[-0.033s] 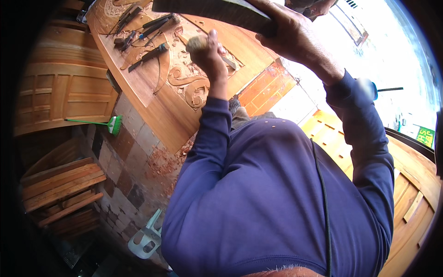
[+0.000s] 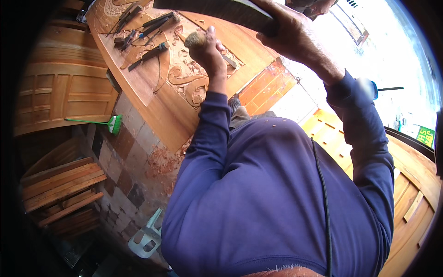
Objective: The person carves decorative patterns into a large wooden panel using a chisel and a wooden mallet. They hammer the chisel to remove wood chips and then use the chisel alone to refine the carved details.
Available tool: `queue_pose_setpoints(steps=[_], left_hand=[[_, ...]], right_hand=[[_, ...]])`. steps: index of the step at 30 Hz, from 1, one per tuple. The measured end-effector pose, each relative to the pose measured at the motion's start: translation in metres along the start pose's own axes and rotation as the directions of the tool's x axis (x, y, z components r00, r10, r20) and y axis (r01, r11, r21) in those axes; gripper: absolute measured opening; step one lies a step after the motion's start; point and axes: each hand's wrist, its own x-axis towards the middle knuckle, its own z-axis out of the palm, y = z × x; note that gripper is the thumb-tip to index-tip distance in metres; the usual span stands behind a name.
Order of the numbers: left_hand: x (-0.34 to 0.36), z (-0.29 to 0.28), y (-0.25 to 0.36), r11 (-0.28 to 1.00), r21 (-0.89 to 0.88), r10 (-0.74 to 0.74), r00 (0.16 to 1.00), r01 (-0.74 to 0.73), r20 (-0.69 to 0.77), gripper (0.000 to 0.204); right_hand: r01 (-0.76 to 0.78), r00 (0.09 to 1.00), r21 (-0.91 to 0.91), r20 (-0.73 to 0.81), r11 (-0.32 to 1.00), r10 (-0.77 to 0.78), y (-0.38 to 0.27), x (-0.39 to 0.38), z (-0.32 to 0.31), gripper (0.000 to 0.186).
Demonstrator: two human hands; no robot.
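My left hand (image 2: pixel 211 57) is wrapped round a chisel, its pale rounded wooden handle end (image 2: pixel 194 40) showing above my fist. The chisel's metal blade (image 2: pixel 229 62) slants down over the carved scrollwork (image 2: pixel 190 85) of a wooden panel (image 2: pixel 173 113). Raised at the upper right, my right hand (image 2: pixel 293 34) grips a thick, dark wooden mallet (image 2: pixel 217 10). Its far end runs out of the top of the picture. Several more carving chisels (image 2: pixel 150 55) lie on the panel to the left, among wood chips.
A green broom (image 2: pixel 114 123) lies by panelled doors (image 2: pixel 64 94) at the left. Stacked boards (image 2: pixel 64 184) and a pale plastic chair (image 2: pixel 146 240) stand lower left. Shavings (image 2: pixel 161 161) cover the tiled floor near the panel. Another wooden door (image 2: pixel 410 184) lies at the right.
My left hand and the chisel have shifted very slightly up and to the left. The mallet in my right hand has barely moved.
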Motion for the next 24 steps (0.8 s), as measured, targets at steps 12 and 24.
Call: queue_pose_setpoints(steps=[12,24], left_hand=[[-0.02,-0.026,0.003,0.983,-0.178,0.056,0.997,-0.046,0.053,0.03],[-0.013,-0.034,-0.009,0.971,-0.238,0.057,0.983,-0.014,0.173,0.026]], right_hand=[[0.31,0.91,0.18,-0.339,0.933,-0.237,0.011,0.023,-0.031,0.08],[0.379,0.925,0.013,-0.04,0.925,-0.378,0.001,0.046,0.01,0.079]])
